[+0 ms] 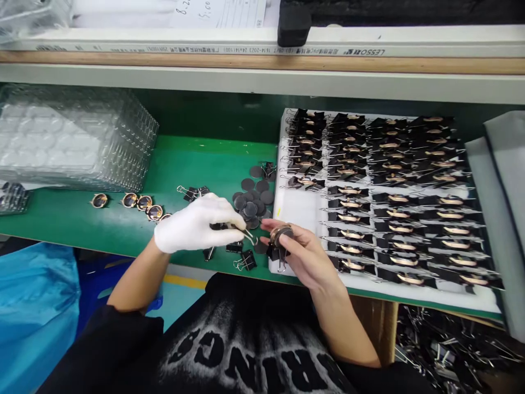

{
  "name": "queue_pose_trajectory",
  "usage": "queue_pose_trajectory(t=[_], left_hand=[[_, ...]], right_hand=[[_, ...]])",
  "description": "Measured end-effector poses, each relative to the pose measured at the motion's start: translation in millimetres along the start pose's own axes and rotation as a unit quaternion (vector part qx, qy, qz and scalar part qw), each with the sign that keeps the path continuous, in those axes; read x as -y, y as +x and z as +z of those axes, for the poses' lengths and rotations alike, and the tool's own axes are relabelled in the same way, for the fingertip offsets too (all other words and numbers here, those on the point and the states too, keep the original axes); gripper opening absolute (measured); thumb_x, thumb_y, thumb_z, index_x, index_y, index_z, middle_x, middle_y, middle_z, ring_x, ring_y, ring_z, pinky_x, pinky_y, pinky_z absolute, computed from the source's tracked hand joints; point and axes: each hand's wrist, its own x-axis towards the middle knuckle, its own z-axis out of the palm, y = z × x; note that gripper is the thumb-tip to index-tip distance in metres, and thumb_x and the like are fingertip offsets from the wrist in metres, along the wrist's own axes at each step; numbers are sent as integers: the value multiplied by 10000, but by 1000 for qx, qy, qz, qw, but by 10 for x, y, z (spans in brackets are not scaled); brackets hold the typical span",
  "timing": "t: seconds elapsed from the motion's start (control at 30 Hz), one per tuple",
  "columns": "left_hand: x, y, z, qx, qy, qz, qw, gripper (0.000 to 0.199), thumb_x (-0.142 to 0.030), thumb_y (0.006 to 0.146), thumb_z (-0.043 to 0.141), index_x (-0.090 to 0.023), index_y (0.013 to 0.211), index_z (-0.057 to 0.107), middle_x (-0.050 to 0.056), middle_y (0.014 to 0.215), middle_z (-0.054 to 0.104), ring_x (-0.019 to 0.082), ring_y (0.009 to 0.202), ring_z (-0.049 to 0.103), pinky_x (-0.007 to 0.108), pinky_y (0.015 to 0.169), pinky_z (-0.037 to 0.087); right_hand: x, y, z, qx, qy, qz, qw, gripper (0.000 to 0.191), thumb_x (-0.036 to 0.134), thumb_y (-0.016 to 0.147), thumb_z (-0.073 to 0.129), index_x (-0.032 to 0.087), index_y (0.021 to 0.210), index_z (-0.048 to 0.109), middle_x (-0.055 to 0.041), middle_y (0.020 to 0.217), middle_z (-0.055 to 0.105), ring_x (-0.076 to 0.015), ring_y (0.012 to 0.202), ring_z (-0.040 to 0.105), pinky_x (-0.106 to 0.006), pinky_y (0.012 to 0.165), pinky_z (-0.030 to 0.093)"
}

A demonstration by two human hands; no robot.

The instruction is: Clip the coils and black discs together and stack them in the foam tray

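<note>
The white foam tray (414, 295) on the green bench (197, 164) looks mostly filled with clipped rings. Beside its near-left corner, the bare right hand (305, 254) pinches a clipped gold ring (280, 236); the gloved left hand (197, 224) grips metal tweezers (246, 234). Loose dark round discs (252, 200) and gold rings (141, 201) remain left of the tray.

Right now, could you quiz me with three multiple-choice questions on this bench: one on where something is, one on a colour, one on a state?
1. Where do the dark round pads lie?
A. on the green bench, left of the white tray
B. inside the clear trays
C. on the top shelf

2. What colour is the glove on the left hand?
A. blue
B. white
C. black

3. What is the right hand doing?
A. resting flat and empty
B. holding a ring with a clip on it
C. gripping a paper sheet

Answers:
1 A: the pile sits on the bench beside the white tray.
2 B: the glove is white.
3 B: its fingers pinch the ring and clip.
</note>
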Motion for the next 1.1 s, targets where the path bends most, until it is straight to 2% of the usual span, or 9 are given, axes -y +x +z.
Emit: queue_pose_trajectory(t=[0.1,0.17,0.3,0.4,0.53,0.67,0.83,1.0,1.1], left_hand=[[-30,107,-13,35,-133,82,987,100,-265,965,648,-252,944,745,-4,855,772,144,790,689,312,828,466],[-70,169,70,24,-158,93,983,123,-236,968,626,-260,971,747,-7,855,774,141,794,692,298,820,488],[-219,159,327,-161,-86,-87,979,234,-242,977,512,-213,1098,710,18,843,741,143,760,673,283,736,506],[-360,91,502,-186,16,-186,965,217,-413,840,635,-198,854,662,-32,597,600,141,547,570,284,574,428],[-511,86,644,-208,78,-185,957,381,-578,723,703,-213,743,599,-33,552,565,163,502,567,305,538,416],[-616,163,696,-299,11,-223,928,221,-386,910,573,-203,1019,633,20,842,722,163,710,686,298,707,539],[-613,240,712,-306,17,-241,921,254,-245,1042,397,-203,966,636,48,889,738,168,826,712,293,793,534],[-560,227,680,-242,-67,-204,946,425,-437,1087,309,-202,1004,653,70,932,736,184,844,697,316,777,530],[-594,209,647,-268,-197,-210,919,699,-667,1044,131,-204,1079,654,74,937,716,186,838,676,322,742,526]], right_hand=[[16,22,5,110,54,126,984,207,392,788,880,223,886,813,-42,973,719,-183,869,686,-329,775,617],[0,31,41,138,51,148,978,208,381,786,884,204,862,806,-28,883,713,-171,787,704,-315,726,623],[-51,24,148,47,78,47,995,204,395,796,881,211,827,798,-23,870,740,-209,875,745,-357,866,627],[-93,18,197,-45,146,-21,988,216,458,796,867,261,860,807,-31,1063,783,-255,1114,712,-407,1015,582],[-184,24,205,-42,163,1,986,297,536,725,893,292,872,812,-32,1061,799,-280,1098,719,-468,1014,582],[-295,40,214,-64,95,-59,992,342,598,698,889,311,873,825,-18,832,792,-247,863,741,-450,916,608],[-355,16,196,-71,25,-132,988,236,477,709,918,313,864,848,-31,876,779,-210,826,711,-369,830,600],[-341,-71,183,-60,-73,-211,973,158,260,805,859,314,954,854,-56,1038,782,-228,954,718,-355,845,595],[-322,-93,199,-79,-134,-256,954,194,246,859,808,348,1020,842,-40,1033,806,-240,954,745,-385,837,621]])
